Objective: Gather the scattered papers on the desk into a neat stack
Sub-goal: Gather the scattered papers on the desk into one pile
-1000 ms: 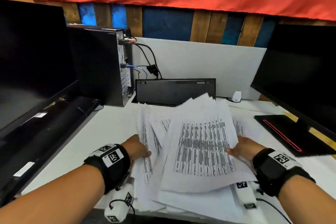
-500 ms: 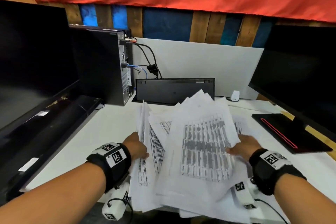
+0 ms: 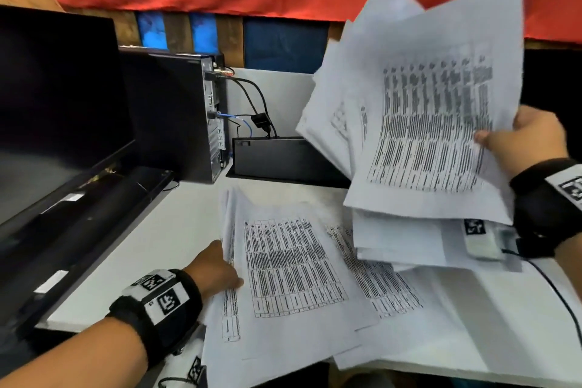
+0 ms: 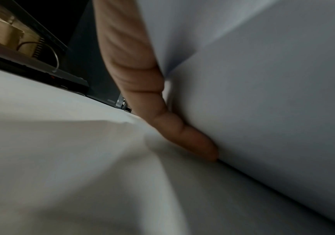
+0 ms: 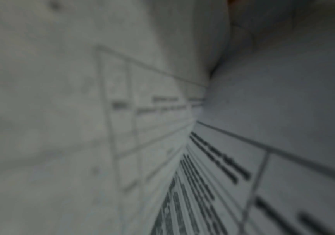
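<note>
My right hand (image 3: 516,142) grips a fanned bundle of printed sheets (image 3: 425,123) by its right edge and holds it tilted above the right of the white desk (image 3: 151,249). The right wrist view is filled with blurred printed paper (image 5: 142,127). More printed papers (image 3: 293,268) lie loosely overlapped on the desk and overhang its near edge. My left hand (image 3: 217,268) holds their left edge, fingers tucked in among the sheets. In the left wrist view one finger (image 4: 138,79) lies against a raised sheet (image 4: 263,95) that hides the other fingers.
A dark monitor (image 3: 56,98) and a black computer tower (image 3: 167,116) with cables (image 3: 255,104) stand at the left. A black box (image 3: 271,157) sits at the back of the desk. Another dark screen (image 3: 551,79) is at the far right, behind the raised sheets.
My right hand has lifted a large part of the pile off the desk, up and to the right. The left hand has stayed at the left edge of the sheets still lying there.
</note>
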Demonstrator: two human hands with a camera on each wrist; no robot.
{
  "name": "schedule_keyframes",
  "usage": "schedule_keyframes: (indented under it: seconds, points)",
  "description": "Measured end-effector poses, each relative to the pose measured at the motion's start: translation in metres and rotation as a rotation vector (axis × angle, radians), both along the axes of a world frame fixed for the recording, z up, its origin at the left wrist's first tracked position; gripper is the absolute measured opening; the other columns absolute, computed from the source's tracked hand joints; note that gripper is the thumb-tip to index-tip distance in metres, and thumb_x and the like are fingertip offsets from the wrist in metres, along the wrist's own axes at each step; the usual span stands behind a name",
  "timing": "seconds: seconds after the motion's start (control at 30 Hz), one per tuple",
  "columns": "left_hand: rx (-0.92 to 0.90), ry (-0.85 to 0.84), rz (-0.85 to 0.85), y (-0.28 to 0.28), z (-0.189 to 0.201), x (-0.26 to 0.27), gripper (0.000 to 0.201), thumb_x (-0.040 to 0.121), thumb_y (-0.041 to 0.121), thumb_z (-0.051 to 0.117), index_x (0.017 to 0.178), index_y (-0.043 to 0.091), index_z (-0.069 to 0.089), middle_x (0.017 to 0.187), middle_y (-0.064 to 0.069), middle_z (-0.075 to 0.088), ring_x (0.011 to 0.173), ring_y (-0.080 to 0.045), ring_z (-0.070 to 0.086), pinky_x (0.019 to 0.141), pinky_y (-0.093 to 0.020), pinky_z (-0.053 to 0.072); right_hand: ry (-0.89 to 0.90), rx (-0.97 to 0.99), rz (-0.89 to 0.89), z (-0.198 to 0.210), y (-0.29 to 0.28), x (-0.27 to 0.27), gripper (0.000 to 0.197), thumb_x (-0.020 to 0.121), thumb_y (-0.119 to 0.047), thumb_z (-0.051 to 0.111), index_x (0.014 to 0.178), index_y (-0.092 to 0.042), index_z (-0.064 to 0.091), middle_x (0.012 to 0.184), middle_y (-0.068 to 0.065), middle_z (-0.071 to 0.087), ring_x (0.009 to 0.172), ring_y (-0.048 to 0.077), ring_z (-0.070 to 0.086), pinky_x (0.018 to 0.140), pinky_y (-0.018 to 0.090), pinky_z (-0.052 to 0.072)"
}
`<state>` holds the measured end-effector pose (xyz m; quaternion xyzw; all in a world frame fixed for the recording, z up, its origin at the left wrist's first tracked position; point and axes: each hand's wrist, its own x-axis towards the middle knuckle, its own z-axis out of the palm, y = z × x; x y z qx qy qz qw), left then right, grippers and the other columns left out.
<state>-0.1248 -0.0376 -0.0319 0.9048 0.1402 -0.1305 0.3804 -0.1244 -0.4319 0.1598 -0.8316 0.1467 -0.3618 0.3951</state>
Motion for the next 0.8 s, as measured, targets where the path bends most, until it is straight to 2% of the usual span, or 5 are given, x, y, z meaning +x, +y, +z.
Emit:
schedule_keyframes:
  seconds: [0.2, 0.33, 0.47, 0.6, 0.8]
  points:
    - [-0.203, -0.027, 0.051, 0.006, -0.004, -0.025, 0.066, 0.066, 0.009, 0.08, 0.12, 0.004, 0.041, 0.118, -0.014, 0.057, 0.108, -0.032, 0.058, 0.094, -0.044, 0.051, -0.071, 0.191, 0.146, 0.014, 0.044, -0.021, 0.021, 0.087, -0.004, 0.065, 0.074, -0.018, 0.055, 0.075, -0.004, 0.053, 0.043, -0.005, 0.05, 0.035, -0.003, 0.031]
    - [-0.424, -0.081, 0.115, 0.003, -0.013, -0.044, 0.062, 0.067, 0.004, 0.08, 0.117, 0.001, 0.045, 0.113, -0.012, 0.061, 0.102, -0.029, 0.061, 0.084, -0.04, 0.054, 0.225, 0.242, 0.258, -0.041, 0.07, -0.016, 0.031, 0.086, -0.007, 0.066, 0.117, -0.007, 0.062, 0.109, 0.008, 0.064, 0.091, 0.023, 0.065, 0.076, 0.022, 0.051]
    - [-0.542, -0.17, 0.208, -0.001, -0.014, -0.054, 0.015, 0.089, 0.016, 0.065, 0.092, 0.003, 0.058, 0.085, -0.013, 0.064, 0.072, -0.024, 0.061, 0.063, -0.03, 0.05, 0.742, 0.063, 0.391, -0.126, 0.095, -0.011, 0.041, 0.083, -0.016, 0.07, 0.121, -0.007, 0.058, 0.121, 0.011, 0.063, 0.109, 0.027, 0.061, 0.085, 0.028, 0.05]
    - [-0.431, -0.164, 0.289, -0.004, -0.011, -0.056, 0.032, 0.101, 0.033, 0.044, 0.108, 0.003, 0.053, 0.076, -0.004, 0.053, 0.059, -0.013, 0.047, 0.05, -0.025, 0.032, 0.974, -0.09, 0.424, -0.177, 0.114, -0.016, 0.061, 0.084, -0.021, 0.071, 0.136, -0.007, 0.044, 0.137, 0.009, 0.053, 0.123, 0.028, 0.051, 0.102, 0.03, 0.041]
    - [-0.254, -0.076, 0.23, -0.003, -0.008, -0.056, 0.045, 0.104, 0.039, 0.032, 0.121, -0.002, 0.042, 0.11, -0.017, 0.056, 0.092, -0.025, 0.053, 0.075, -0.025, 0.033, 1.067, -0.197, 0.486, -0.179, 0.12, -0.014, 0.059, 0.099, -0.023, 0.045, 0.15, -0.009, 0.019, 0.157, 0.007, 0.022, 0.143, 0.022, 0.026, 0.113, 0.028, 0.024]
